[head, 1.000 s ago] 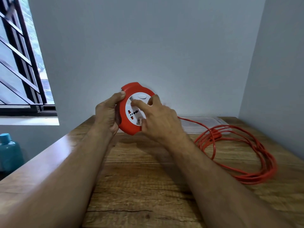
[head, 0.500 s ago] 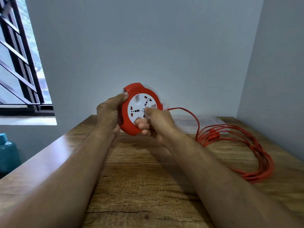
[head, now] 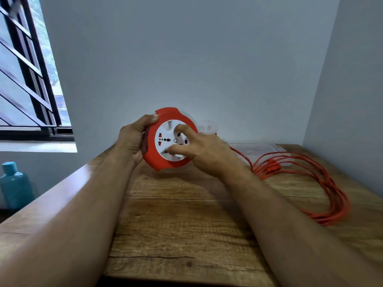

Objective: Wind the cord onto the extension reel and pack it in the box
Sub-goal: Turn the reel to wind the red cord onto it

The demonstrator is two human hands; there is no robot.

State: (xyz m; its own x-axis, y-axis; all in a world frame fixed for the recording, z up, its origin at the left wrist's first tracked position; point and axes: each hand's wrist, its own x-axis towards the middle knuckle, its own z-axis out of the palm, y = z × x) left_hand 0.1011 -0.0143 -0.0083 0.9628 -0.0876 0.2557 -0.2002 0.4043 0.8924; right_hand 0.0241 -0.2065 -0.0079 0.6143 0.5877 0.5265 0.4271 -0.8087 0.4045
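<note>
Since half a second back the right hand (head: 204, 151) has gone from a bunched fist low on the dial to fingers fanned out across the white socket face, and the cord's raised loop beside the reel has dropped flat again, so the crank has come round another part-turn

The reel (head: 165, 139) is held up off the table (head: 176, 214), face toward the camera, roughly centre of view. Left hand (head: 132, 139) is the grip on the body: fingers and thumb curled round the red rim on its left side, thumb tip up near the top notch. Right-hand fingers are spread and bent, tips pressing on the white disc, one high and one low; I can't tell if they're hooked into a recess or just pushing on the surface

The cord (head: 300, 179) leaves the reel behind the right hand and runs off to the right, where most of it lies in a loose long coil on the table, stretching from the far right corner back toward the near edge. So the slack all sits right of the reel, on the right arm's side, well apart from the left hand. Looks like plenty left to wind

A clear plastic box (head: 255, 149) lies flat at the back against the wall, just behind the coil. A teal bottle (head: 14, 183) stands below the table's left edge, under the window (head: 31, 79)
</note>
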